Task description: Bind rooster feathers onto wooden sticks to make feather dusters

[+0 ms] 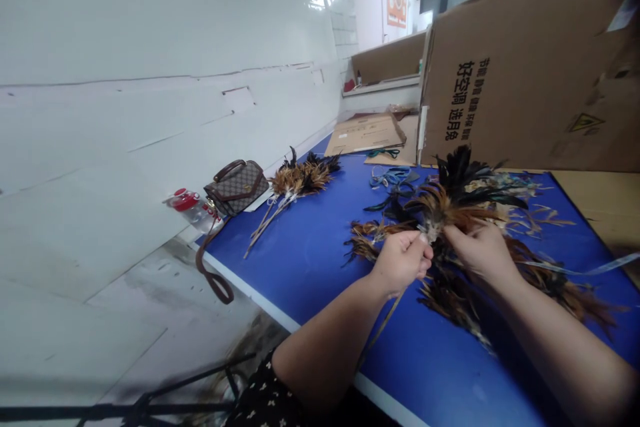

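Both hands: left (404, 257) pinching downy base of brown-black feathers (440, 203), right (480, 250) pinching quills; patterned bag (239, 188) closed, flap down.

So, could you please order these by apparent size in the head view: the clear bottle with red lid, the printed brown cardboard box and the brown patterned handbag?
Largest to smallest:
1. Cardboard box, by far
2. Handbag
3. Bottle

Both hands (443, 257) hold a feather bundle (440, 203) over a blue counter (310, 247), near a handbag (239, 188).
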{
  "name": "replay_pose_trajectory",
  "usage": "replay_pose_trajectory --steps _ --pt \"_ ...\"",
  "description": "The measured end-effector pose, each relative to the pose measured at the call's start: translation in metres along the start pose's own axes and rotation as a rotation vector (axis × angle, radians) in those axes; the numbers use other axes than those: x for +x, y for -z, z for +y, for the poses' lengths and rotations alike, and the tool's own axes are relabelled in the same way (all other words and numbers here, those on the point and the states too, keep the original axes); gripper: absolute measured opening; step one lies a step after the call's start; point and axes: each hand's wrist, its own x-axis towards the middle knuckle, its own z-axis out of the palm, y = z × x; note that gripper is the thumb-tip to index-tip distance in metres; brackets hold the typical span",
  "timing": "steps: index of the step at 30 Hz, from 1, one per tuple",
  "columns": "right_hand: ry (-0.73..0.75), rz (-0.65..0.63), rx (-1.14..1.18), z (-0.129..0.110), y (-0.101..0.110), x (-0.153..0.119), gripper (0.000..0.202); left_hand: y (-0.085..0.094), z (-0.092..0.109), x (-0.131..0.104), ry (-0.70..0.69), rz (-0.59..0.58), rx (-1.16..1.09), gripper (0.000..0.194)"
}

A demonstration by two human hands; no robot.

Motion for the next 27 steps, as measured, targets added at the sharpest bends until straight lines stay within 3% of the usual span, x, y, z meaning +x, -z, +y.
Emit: replay_pose_trajectory --steps 4,11,17,22,27 --pt "0.042 -0.003 -0.014 0.005 -0.001 -0.001 0.019 0.001 -0.007 0.0 -0.052 0.017 0.12 0.045" --pt "-0.041 0.041 -0.192 0.002 -0.003 -0.001 0.029 0.008 -0.013 -0.001 -0.164 0.022 0.34 0.036" --pt "0.024 0.038 -0.035 -0.007 -0.009 -0.002 0.019 0.005 -0.011 -0.004 -0.328 0.049 0.505 0.036" --pt "0.037 0.008 -0.071 -0.004 -0.009 -0.004 0.026 0.006 -0.018 0.0 -0.264 0.129 0.456 0.049" --pt "-0.012 -0.067 -0.04 -0.004 -0.007 -0.006 0.053 0.005 -0.017 0.003 -0.126 0.196 0.314 0.049"
